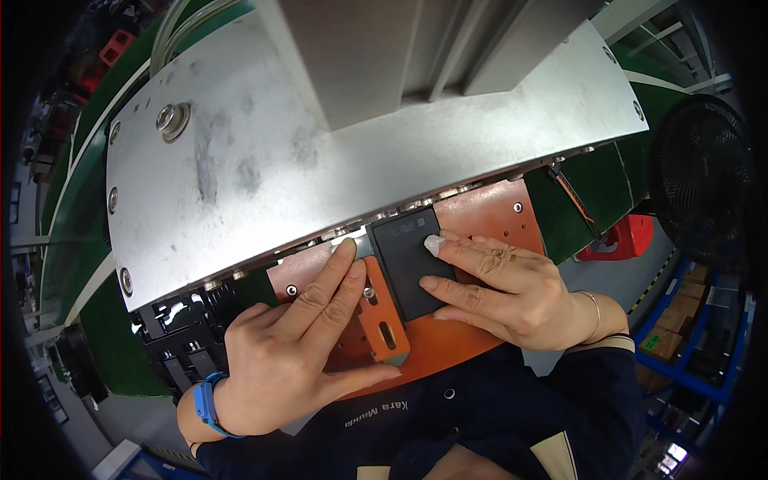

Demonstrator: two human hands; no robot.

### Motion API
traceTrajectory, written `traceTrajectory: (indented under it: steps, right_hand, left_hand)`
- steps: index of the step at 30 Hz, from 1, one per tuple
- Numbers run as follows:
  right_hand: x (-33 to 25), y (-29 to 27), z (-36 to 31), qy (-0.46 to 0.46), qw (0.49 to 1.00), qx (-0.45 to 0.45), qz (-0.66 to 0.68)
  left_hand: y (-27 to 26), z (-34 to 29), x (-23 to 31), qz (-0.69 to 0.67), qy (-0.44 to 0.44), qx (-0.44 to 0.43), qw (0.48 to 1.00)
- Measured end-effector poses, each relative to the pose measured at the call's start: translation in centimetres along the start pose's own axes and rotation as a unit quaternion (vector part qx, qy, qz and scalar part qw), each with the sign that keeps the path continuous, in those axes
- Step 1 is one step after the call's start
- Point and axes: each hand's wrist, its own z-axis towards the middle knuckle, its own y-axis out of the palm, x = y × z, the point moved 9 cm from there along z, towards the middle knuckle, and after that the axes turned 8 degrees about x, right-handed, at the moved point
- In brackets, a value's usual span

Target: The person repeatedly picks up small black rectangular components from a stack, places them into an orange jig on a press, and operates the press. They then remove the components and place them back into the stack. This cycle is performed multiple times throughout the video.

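A flat black rectangular block [406, 268], perhaps a battery pack, lies on an orange metal plate [488, 212], its far end at the edge of the silver machine head. My right hand [512, 292] rests on the block's right side, fingers stretched and apart; one fingertip wears a white cover. Left of the block is an orange slotted bracket [382, 316] with a screw. My left hand [300, 344] lies along it, index and middle fingers extended toward the machine edge, thumb spread out to the bracket's near end. What lies under my left fingertips is partly hidden.
The silver machine block [240, 160] with a grey upright column [360, 56] overhangs the far side. Shiny black parts [188, 328] sit left of my hand. At the right are a black fan [700, 180], a red object [624, 238] and blue shelving [688, 344] with boxes.
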Motion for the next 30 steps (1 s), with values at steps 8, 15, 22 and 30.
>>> traceTrajectory:
  steps: [8,15,22,30]
  right_hand:
    - [-0.05,0.03,-0.01,-0.003,1.0,-0.004,-0.004]
    - [-0.04,0.07,-0.06,-0.004,1.0,-0.005,-0.009]
    - [-0.11,-0.01,0.03,-0.009,1.0,0.001,-0.015]
    - [-0.08,0.03,-0.01,-0.007,1.0,0.003,-0.015]
  left_hand:
    - [-0.08,0.11,0.06,-0.001,0.004,0.007,1.0]
    - [-0.08,0.13,0.11,0.003,0.0,-0.001,1.0]
    - [-0.06,0.16,0.08,0.005,0.003,-0.005,1.0]
    - [0.03,0.05,0.09,0.005,-0.002,-0.007,1.0]
